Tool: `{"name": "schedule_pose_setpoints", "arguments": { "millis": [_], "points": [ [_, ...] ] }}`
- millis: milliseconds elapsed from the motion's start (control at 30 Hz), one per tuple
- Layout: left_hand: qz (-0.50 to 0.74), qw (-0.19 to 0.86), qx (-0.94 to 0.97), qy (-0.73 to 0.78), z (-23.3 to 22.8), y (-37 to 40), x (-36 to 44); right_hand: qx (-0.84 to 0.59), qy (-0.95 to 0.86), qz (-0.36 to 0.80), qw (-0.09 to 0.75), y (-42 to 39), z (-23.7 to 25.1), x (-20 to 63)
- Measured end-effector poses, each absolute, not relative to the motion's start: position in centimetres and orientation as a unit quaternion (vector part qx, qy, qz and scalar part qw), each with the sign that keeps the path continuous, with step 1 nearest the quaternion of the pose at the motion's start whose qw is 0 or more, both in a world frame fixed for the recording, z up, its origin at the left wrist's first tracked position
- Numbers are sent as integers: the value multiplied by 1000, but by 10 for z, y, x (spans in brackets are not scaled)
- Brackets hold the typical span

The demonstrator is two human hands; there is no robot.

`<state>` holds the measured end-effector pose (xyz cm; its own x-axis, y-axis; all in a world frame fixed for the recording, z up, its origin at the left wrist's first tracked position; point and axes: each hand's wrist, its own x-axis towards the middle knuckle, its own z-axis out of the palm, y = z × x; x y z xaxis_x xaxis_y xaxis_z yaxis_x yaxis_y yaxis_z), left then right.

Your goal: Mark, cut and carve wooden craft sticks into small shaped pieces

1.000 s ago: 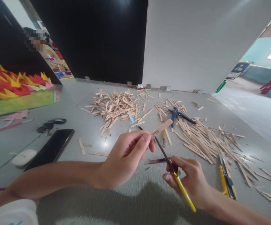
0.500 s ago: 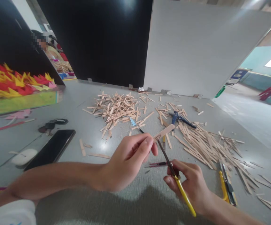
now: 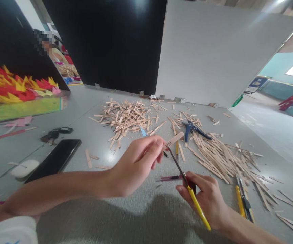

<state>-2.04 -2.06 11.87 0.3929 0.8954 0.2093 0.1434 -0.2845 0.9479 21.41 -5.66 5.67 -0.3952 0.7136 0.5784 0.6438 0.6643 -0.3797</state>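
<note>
My left hand point(image 3: 138, 166) pinches a flat wooden craft stick point(image 3: 175, 138) between thumb and fingers. A small notch shows along the stick close to my fingertips. In my right hand point(image 3: 206, 196) is a thin file point(image 3: 179, 166) with a yellow handle; its dark blade slants up to the left, and its tip meets the stick at the notch. Below the blade, a slim dark-red tool point(image 3: 170, 178) lies on the table, its right end behind the file and my fingers. The stick's lower end is hidden in my left hand.
Cut stick pieces point(image 3: 126, 117) form a pile at the back; longer sticks point(image 3: 217, 156) spread to the right. Blue-handled cutters point(image 3: 189, 130) and a yellow utility knife point(image 3: 241, 200) lie there. A phone point(image 3: 55, 159), keys point(image 3: 51, 136) and a white mouse-like object point(image 3: 26, 168) are left.
My left hand and the stick have shifted slightly left and upward. The file's tip has moved with them, still against the notch.
</note>
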Motion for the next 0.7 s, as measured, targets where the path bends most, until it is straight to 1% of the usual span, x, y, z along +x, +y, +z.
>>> {"name": "schedule_pose_setpoints", "arguments": {
  "millis": [100, 200, 300, 400, 533, 700],
  "points": [
    [401, 457, 691, 391, 123, -13, -25, -414, -838, 45, 353, -56, 58, 213],
    [382, 462, 709, 370, 127, -7, -29, -419, -842, 47, 337, -55, 59, 213],
    [365, 457, 717, 379, 131, -2, -31, -415, -848, 29, 329, -54, 59, 214],
    [342, 491, 700, 390, 133, 0, -32, -399, -856, -12, 328, -52, 57, 216],
    [320, 561, 667, 370, 135, 1, -32, -387, -856, -97, 329, -51, 57, 218],
    [311, 591, 646, 369, 136, 3, -32, -380, -855, -164, 313, -49, 61, 221]
  ]
}}
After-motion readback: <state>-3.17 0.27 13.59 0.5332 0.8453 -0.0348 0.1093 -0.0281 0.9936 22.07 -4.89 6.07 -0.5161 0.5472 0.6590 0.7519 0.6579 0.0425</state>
